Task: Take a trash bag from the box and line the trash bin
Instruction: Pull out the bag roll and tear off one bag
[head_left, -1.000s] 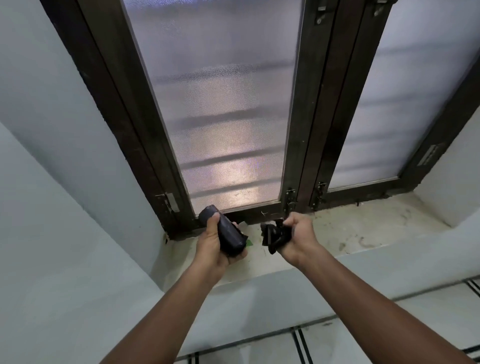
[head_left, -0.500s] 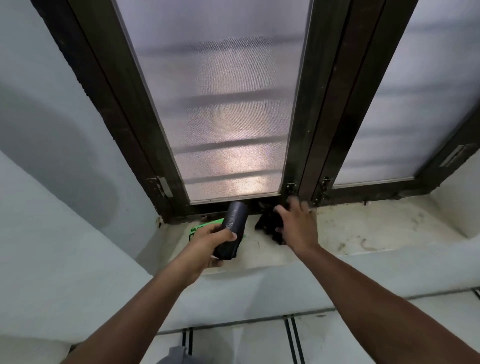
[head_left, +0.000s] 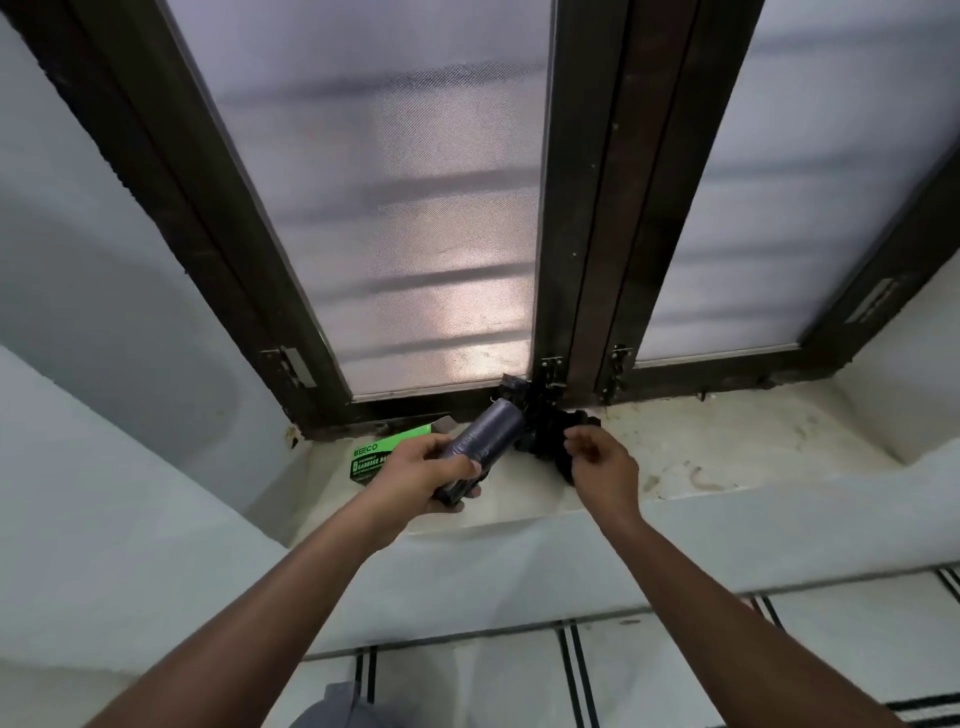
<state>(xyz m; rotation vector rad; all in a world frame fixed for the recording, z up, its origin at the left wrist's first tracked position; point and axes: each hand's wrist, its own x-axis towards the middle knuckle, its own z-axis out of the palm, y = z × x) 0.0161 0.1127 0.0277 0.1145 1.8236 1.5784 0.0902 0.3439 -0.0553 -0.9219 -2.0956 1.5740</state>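
My left hand (head_left: 415, 480) grips a dark grey roll of trash bags (head_left: 485, 439) and holds it tilted over the window sill (head_left: 727, 452). Just behind that hand, a green garbage-bag box (head_left: 382, 454) lies flat on the sill. A crumpled black trash bag (head_left: 545, 434) rests on the sill against the window frame. My right hand (head_left: 605, 470) is at the bag's near right edge, with its fingers loosely curled and apart and nothing clearly in them. No trash bin is clearly in view.
A dark-framed frosted window (head_left: 395, 234) rises right behind the sill. White walls flank the recess on both sides. Below is white tiled floor with black lines (head_left: 571, 670). A grey object (head_left: 337, 709) shows at the bottom edge.
My right hand carried the crumpled black bag to the sill, laid it by the frame and drew back slightly. My left hand lowered the roll toward the sill, and the green box came into view.
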